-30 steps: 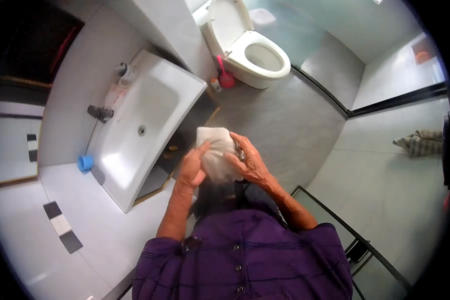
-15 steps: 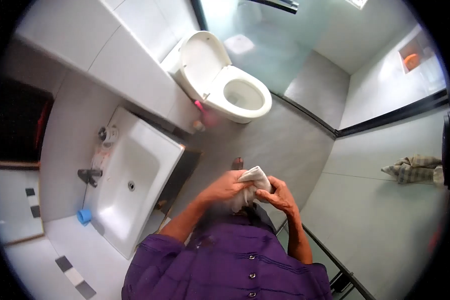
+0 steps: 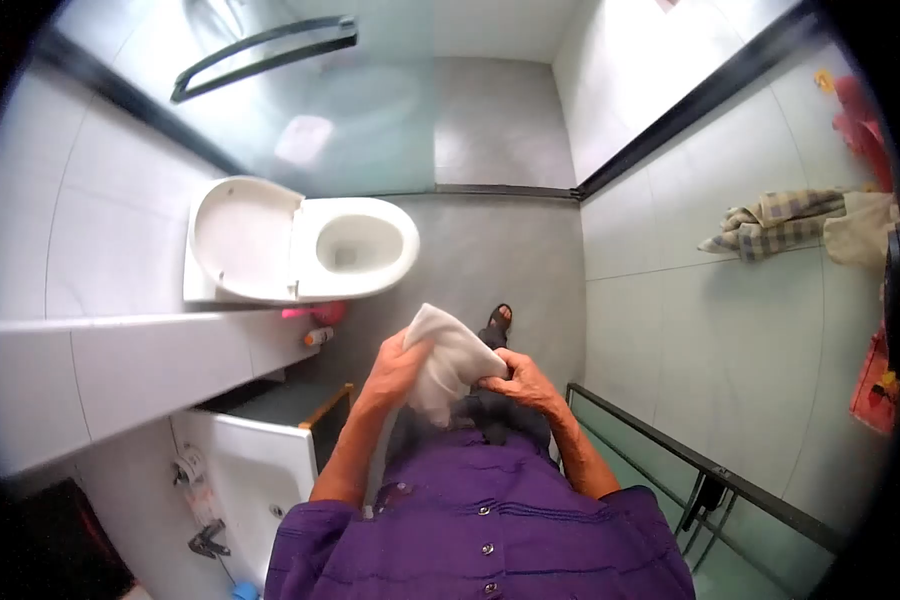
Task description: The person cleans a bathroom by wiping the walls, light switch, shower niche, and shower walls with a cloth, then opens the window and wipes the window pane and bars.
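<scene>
A white cloth is stretched between my two hands in front of my waist. On its left side my left hand grips it, the fingers partly behind the fabric and a little blurred. My right hand pinches the cloth's right edge between thumb and fingers. One corner of the cloth points up, and a fold hangs below toward my purple shirt.
Ahead on the left stands a toilet with its lid raised. A sink is at lower left. Checked towels hang on the right wall. A black-framed glass panel stands at lower right, and a sandalled foot shows on the grey floor.
My view has turned right, so the toilet and sink sit further left. My hands have moved apart, and the bunched cloth is now spread wider between them.
</scene>
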